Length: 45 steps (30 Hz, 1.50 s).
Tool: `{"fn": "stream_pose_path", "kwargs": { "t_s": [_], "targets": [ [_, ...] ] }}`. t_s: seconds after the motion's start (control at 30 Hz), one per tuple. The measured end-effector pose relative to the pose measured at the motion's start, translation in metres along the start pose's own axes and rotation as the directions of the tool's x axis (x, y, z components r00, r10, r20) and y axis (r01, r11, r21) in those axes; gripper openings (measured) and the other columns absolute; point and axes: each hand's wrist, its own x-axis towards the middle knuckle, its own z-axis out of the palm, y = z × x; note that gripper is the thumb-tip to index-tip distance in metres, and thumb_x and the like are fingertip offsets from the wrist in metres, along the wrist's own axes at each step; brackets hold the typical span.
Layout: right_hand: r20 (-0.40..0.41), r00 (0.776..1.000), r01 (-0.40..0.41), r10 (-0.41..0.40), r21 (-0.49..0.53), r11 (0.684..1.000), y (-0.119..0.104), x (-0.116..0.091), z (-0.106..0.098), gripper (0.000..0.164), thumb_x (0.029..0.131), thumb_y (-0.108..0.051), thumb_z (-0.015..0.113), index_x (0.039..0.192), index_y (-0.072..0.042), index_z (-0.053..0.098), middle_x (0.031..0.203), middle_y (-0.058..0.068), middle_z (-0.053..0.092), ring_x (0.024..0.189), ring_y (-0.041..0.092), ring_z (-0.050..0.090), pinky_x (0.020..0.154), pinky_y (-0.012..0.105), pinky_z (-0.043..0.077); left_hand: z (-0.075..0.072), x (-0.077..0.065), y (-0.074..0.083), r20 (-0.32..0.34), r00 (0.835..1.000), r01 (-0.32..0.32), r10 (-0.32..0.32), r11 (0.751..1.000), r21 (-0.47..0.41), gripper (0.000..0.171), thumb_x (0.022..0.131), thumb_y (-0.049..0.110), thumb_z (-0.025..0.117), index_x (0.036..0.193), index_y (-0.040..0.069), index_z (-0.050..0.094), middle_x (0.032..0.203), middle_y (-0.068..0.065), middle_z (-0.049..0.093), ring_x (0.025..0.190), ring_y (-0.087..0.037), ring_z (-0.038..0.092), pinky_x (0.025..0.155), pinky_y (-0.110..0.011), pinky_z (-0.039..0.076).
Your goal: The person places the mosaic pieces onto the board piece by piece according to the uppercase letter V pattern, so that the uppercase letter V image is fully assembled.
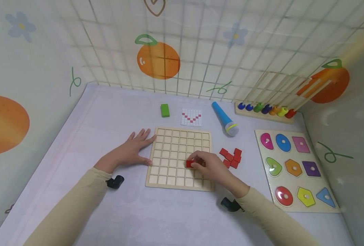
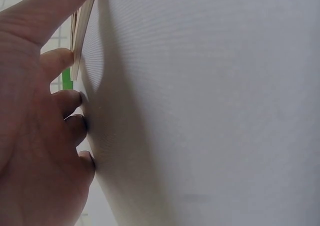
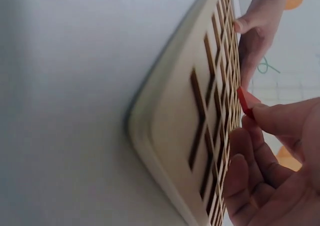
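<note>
A square wooden grid board (image 1: 166,186) with rows of shallow cells lies in the middle of the table. My right hand (image 1: 211,165) pinches a red square tile (image 1: 189,164) between thumb and fingers over the board's right half; in the right wrist view the tile (image 3: 245,101) is tilted, one edge close at the grid. Fingers spread, my left hand (image 1: 131,150) rests at the board's left edge, its thumb and index fingertip at the rim. Several loose red tiles (image 1: 229,157) lie in a cluster right of the board, next to my right hand.
Behind the board lie a green block (image 1: 165,110), a small card (image 1: 191,117) with a red V pattern on a grid, and a blue toy microphone (image 1: 222,114). At the right are a shape puzzle board (image 1: 278,198) and a bead rack (image 1: 262,116) with upright rods.
</note>
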Motion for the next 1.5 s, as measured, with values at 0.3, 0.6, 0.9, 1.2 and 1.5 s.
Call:
{"fn": "stream_pose_path", "kwargs": {
  "t_s": [0.3,0.6,0.9,1.2,1.5],
  "targets": [
    [0.051,0.999,0.002,-0.003,0.017,1.0,-0.008,0.0,0.014,0.017,0.094,-0.016,0.075,0.109,-0.023,0.071,0.092,-0.014,0.065,0.084,0.01,0.059,0.076,0.025,0.055,0.0,0.0,0.0,0.001,1.0,-0.005,0.005,1.0,0.001,0.109,0.08,0.056,0.08,0.163,0.017,0.022,0.17,-0.014,0.0,0.156,-0.033,-0.007,0.125,-0.053,-0.007],
    [0.08,0.997,0.023,-0.022,-0.007,1.0,-0.015,0.0,0.021,0.013,0.093,-0.018,0.076,0.105,-0.021,0.072,0.09,-0.014,0.064,0.08,0.01,0.058,0.071,0.024,0.053,-0.001,-0.001,0.002,-0.008,1.0,-0.005,0.005,1.0,-0.009,0.109,0.079,0.055,0.081,0.163,0.015,0.024,0.17,-0.016,0.002,0.156,-0.035,-0.005,0.125,-0.053,-0.007],
    [0.087,0.995,0.044,-0.04,-0.046,0.998,-0.017,0.001,0.027,0.013,0.092,-0.018,0.078,0.102,-0.02,0.07,0.093,-0.013,0.063,0.082,0.009,0.056,0.071,0.024,0.052,-0.001,0.0,0.001,0.0,1.0,-0.001,0.001,1.0,-0.001,0.108,0.08,0.056,0.08,0.163,0.017,0.023,0.17,-0.014,0.002,0.156,-0.034,-0.006,0.125,-0.053,-0.007],
    [0.094,0.995,0.031,-0.025,-0.064,0.997,-0.018,0.002,0.028,0.019,0.088,-0.018,0.081,0.103,-0.02,0.068,0.1,-0.01,0.061,0.087,0.009,0.056,0.077,0.023,0.054,-0.001,0.0,0.001,0.006,1.0,0.008,-0.008,1.0,0.001,0.109,0.08,0.057,0.08,0.163,0.017,0.023,0.17,-0.013,0.001,0.156,-0.033,-0.006,0.125,-0.053,-0.007],
    [0.088,0.993,0.094,-0.084,-0.122,0.988,-0.017,0.0,0.03,0.022,0.09,-0.018,0.08,0.111,-0.021,0.073,0.104,-0.01,0.061,0.086,0.009,0.057,0.074,0.022,0.053,-0.002,-0.001,0.002,0.005,1.0,0.004,-0.004,1.0,-0.004,0.108,0.08,0.056,0.081,0.163,0.017,0.023,0.17,-0.014,0.001,0.156,-0.033,-0.006,0.125,-0.053,-0.007]
  ]
}}
